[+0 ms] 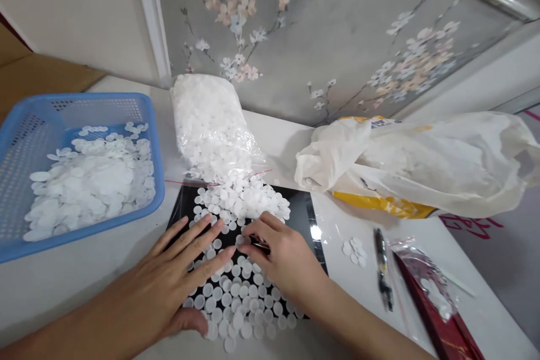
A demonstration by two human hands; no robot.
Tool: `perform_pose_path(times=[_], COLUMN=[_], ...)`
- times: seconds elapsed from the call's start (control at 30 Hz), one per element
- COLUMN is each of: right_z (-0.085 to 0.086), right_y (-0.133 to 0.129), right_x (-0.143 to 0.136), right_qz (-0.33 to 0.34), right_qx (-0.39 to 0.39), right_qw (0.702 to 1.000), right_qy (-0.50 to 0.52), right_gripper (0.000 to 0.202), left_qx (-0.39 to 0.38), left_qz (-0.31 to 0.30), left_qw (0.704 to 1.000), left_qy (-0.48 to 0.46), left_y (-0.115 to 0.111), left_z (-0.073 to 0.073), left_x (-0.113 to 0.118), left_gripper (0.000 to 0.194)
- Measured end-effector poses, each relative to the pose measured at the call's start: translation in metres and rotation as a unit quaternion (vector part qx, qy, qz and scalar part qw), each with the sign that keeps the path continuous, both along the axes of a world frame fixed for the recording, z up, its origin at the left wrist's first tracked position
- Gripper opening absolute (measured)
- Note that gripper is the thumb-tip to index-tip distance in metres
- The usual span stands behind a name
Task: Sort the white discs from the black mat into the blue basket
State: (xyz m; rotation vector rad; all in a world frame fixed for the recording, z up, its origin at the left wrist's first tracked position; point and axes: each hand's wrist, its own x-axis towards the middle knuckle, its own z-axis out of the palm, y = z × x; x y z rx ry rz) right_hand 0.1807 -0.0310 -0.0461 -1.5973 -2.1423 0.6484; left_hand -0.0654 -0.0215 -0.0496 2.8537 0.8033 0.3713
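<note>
Small round translucent white discs (pixel 242 292) lie scattered over a black glossy board (pixel 300 202), some spilling past its front edge. My left hand (pixel 185 270) is spread flat over the left part of the board, fingers stretched out among the discs. My right hand (pixel 282 253) is closed in a pinch above the middle of the board. In it is a thin dark tool (pixel 261 243) with a shiny edge, mostly hidden by the fingers. A single disc (pixel 240 240) sits at its fingertips. Behind the hands, more discs pour from the mouth of a clear plastic bag (pixel 208 118).
At the left stands a blue basket (pixel 157 180) with a heap of white discs. A white and yellow plastic bag (pixel 422 163) lies at the right. Nearby are a few loose discs (pixel 355 251), a black pen (pixel 383 270) and a dark red packet (pixel 447 332). A flowered panel (pixel 329 28) rises behind.
</note>
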Motion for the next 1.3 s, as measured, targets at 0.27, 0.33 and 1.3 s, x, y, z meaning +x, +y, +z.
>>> perform_pose_path(times=[0.27, 0.33, 1.3], right_z=[-0.003, -0.001, 0.014], right_y=[0.001, -0.001, -0.028], right_x=[-0.008, -0.004, 0.013], right_qz=[0.001, -0.008, -0.067], right_qx=[0.016, 0.028, 0.057], right_qw=[1.0, 0.998, 0.992], right_qy=[0.016, 0.046, 0.085], right_gripper=[0.015, 0.016, 0.039], left_qx=[-0.259, -0.266, -0.659], left_qz=[0.13, 0.128, 0.235], left_qw=[0.951, 0.95, 0.623], left_qy=[-0.108, -0.105, -0.351], left_y=[0.019, 0.026, 0.027], left_z=[0.023, 0.022, 0.035], left_x=[0.034, 0.043, 0.069], left_gripper=[0.031, 0.024, 0.017])
